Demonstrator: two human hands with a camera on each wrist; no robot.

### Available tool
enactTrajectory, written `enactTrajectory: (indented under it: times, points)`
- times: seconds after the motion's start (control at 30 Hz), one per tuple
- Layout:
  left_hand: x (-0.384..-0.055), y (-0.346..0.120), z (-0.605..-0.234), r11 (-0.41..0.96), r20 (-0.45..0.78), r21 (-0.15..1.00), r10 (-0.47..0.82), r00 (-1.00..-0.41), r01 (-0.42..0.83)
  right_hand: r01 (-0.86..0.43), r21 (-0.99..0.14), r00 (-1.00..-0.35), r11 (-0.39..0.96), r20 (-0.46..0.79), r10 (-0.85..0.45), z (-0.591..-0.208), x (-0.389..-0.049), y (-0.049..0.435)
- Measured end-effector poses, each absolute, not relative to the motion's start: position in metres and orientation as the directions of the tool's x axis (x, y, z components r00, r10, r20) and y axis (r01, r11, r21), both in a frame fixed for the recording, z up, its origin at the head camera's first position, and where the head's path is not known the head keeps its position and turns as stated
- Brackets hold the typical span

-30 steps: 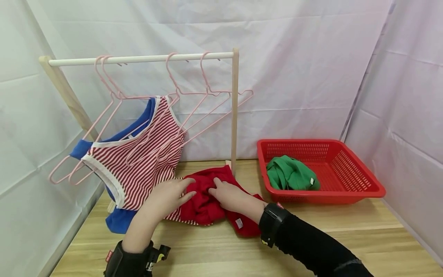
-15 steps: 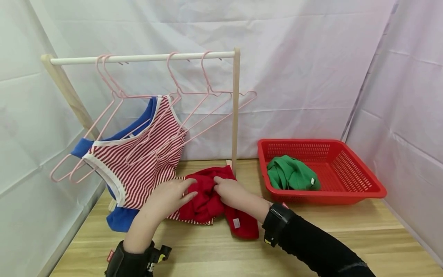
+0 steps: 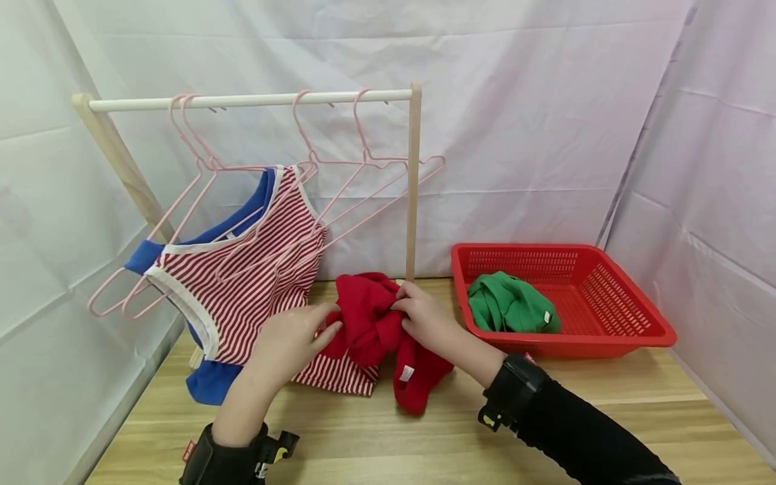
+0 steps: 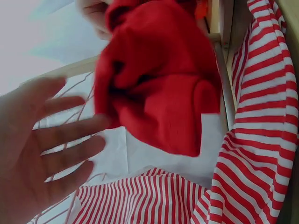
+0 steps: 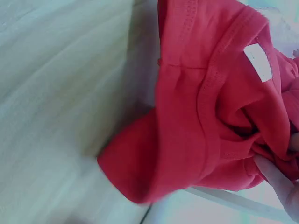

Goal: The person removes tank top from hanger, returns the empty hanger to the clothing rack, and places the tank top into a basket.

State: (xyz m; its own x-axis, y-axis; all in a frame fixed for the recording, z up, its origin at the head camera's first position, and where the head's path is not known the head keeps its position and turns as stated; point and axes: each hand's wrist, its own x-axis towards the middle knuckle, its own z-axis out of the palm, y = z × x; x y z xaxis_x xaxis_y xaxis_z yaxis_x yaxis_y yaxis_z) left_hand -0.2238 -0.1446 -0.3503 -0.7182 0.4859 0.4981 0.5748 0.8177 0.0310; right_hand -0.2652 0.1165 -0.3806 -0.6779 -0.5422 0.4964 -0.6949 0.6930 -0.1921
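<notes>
A crumpled red top (image 3: 370,320) with a white label hangs bunched from my right hand (image 3: 424,320), whose thumb and fingers pinch its cloth. In the right wrist view, the red top (image 5: 187,112) shows its ribbed edge and label, with part of my right hand (image 5: 280,184) at the side. Beside its left edge is my left hand (image 3: 291,340). The left wrist view shows the left hand (image 4: 56,140) with fingers spread and fairly straight, fingertips close to the red top (image 4: 154,93); contact I cannot tell. Left of it a red-and-white striped tank top (image 3: 242,296) hangs, its hem spreading onto the table.
A wooden rack with a white rail (image 3: 254,101) holds several pink hangers (image 3: 364,145). Behind the striped top hangs a blue garment (image 3: 212,384). At right, a red basket (image 3: 606,343) contains a green garment (image 3: 509,303). The table (image 3: 388,444) extends in front.
My right hand has gone from lying over the red top to pinching it and lifting it up and rightward, uncovering more striped hem. The left hand has barely moved.
</notes>
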Motion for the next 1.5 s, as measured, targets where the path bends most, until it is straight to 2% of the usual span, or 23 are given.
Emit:
enactTrajectory:
  times: [0.1,0.17,0.4,0.57,0.77,1.03,1.27,1.5]
  points:
    - [-0.223,-0.148,-0.346,0.839,0.617,0.039,0.407,-0.674,0.542,-0.689,-0.216,-0.680,0.692,0.524,-0.513,-0.367,-0.262,0.122]
    - [-0.223,-0.149,-0.343,0.849,0.653,0.054,0.368,-0.662,0.525,-0.685,-0.230,-0.682,0.691,0.536,-0.498,-0.358,-0.259,0.126]
    - [-0.220,-0.147,-0.339,0.845,0.633,0.089,0.361,-0.685,0.528,-0.694,-0.310,-0.668,0.650,0.614,-0.421,-0.331,-0.254,0.143]
    - [-0.218,-0.142,-0.335,0.833,0.644,0.086,0.373,-0.668,0.547,-0.719,-0.348,-0.630,0.601,0.691,-0.354,-0.307,-0.250,0.158]
    - [-0.217,-0.135,-0.332,0.812,0.652,0.070,0.402,-0.643,0.579,-0.743,-0.309,-0.564,0.594,0.766,-0.309,-0.281,-0.250,0.182]
    - [-0.217,-0.133,-0.330,0.814,0.618,0.069,0.419,-0.665,0.577,-0.755,-0.317,-0.524,0.574,0.818,-0.237,-0.257,-0.252,0.217]
    - [-0.217,-0.131,-0.335,0.792,0.601,0.075,0.449,-0.661,0.606,-0.731,-0.192,-0.451,0.655,0.856,-0.252,-0.246,-0.256,0.247]
    - [-0.217,-0.130,-0.337,0.790,0.606,0.068,0.453,-0.654,0.610,-0.641,-0.203,-0.504,0.740,0.839,-0.206,-0.246,-0.267,0.275]
